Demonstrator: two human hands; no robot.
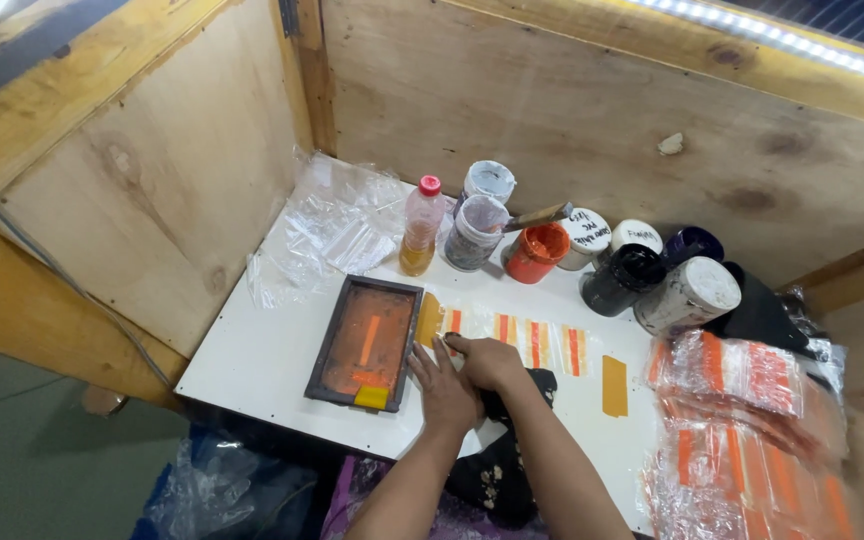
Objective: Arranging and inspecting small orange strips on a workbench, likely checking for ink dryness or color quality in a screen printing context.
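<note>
Under my hands lies a row of small clear plastic bags (512,342), each with an orange printed bar, laid flat on the white tabletop (252,350) just right of the dark-framed printing screen (364,342). They look featherlight, limp and slick, so I judge they would slide or curl at a touch; pressing down flat or pinching a free edge seems the only sound hold.

My right hand (490,362) rests knuckles-up on the left end of the row, fingers curled down onto a bag, though I cannot tell whether it pinches or merely presses. My left hand (444,388) lies open and flat beside the screen's right edge, grasping nothing.

The screen is stiff and flat, with a yellow squeegee (372,397) at its near end; I judge its frame the place to grip.

From 11 to 2 o'clock stand a red-capped bottle (420,228) and ink pots (592,255), one holding orange ink, easily tipped. At 10 o'clock loose clear bags (337,225) are heaped in the corner. At 3 to 4 o'clock finished printed bags (752,430) are stacked. Plywood walls (172,180) close off 9 through 2; open tabletop remains at 8 o'clock, left of the screen.
</note>
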